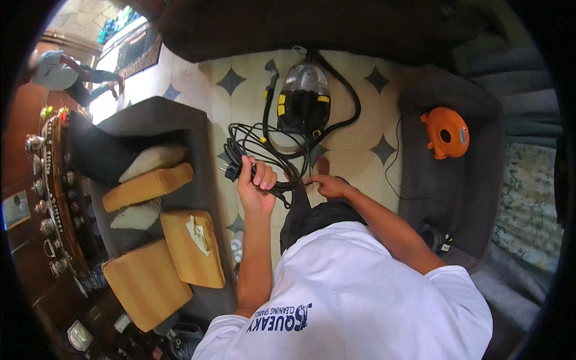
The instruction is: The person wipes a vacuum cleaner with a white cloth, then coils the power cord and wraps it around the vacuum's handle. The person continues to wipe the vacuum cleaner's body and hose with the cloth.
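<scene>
My left hand (257, 180) is closed around a bundle of looped black power cable (252, 146), with the plug (231, 172) sticking out beside my thumb. To its right, my right hand (330, 185) is at a hanging strand near my legs, index finger extended; whether it pinches the cable I cannot tell. Beyond both hands, a black and yellow canister cleaner (303, 103) with a clear grey top stands on the tiled floor. Its black hose (355, 101) curves around the right side, and a hose handle (271, 81) lies at its left.
An orange air blower (446, 133) sits on the right sofa (416, 99). The left sofa (200, 135) holds loose yellow cushions (148, 281). White bottles (236, 247) stand beside it. Another person (58, 72) is at the upper left, near a mat. A thin cord crosses the floor at right.
</scene>
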### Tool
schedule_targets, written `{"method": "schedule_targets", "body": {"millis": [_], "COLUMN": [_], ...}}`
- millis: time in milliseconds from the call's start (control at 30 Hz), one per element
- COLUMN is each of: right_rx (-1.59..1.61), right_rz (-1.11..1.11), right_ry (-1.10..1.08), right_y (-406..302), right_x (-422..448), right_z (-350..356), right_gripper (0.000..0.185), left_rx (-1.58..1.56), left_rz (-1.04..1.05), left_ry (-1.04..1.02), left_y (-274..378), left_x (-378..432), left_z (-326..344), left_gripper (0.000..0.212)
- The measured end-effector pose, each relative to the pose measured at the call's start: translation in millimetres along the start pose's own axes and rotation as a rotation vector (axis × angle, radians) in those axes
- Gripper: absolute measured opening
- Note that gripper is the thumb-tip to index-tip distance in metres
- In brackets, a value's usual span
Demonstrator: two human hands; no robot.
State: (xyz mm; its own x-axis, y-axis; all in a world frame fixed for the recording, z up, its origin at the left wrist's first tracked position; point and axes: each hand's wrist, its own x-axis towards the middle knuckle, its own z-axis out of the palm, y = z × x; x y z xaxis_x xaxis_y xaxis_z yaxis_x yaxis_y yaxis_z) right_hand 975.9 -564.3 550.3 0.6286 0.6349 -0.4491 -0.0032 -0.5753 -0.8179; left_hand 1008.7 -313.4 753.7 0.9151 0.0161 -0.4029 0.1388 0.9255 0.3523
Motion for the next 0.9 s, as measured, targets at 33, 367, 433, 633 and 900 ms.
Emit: {"method": "schedule_targets", "body": {"millis": [33,367,433,633,900], "right_rx": [-0.062,0.659,0.653,1.155,0.898], "right_rz": [-0.017,0.423,0.348,0.696,0.711], "right_ry": [-0.019,-0.797,-0.95,-0.664,-0.46], "right_y": [18.8,121.2,129.8,231.8,300.7], "right_x": [10.5,120.2,149.6,247.4,325.4], "right_z": [4.1,33.5,51.8,91.7,121.0], "right_gripper": [0.048,0.035,0.036,0.033,0.031], "left_rx": [0.003,-0.307,-0.307,-0.343,-0.345], "left_rz": [0.013,0.053,-0.014,-0.345,-0.542], "left_ry": [0.015,0.261,0.299,0.463,0.804], "left_y": [3.9,-21.7,-31.4,-89.4,-172.3], "left_x": [1.0,-8.7,-11.2,-9.5,45.2], "left_z": [3.4,-33.3,-57.7,-150.9,-280.7], "left_gripper": [0.026,0.027,0.027,0.026,0.025]}}
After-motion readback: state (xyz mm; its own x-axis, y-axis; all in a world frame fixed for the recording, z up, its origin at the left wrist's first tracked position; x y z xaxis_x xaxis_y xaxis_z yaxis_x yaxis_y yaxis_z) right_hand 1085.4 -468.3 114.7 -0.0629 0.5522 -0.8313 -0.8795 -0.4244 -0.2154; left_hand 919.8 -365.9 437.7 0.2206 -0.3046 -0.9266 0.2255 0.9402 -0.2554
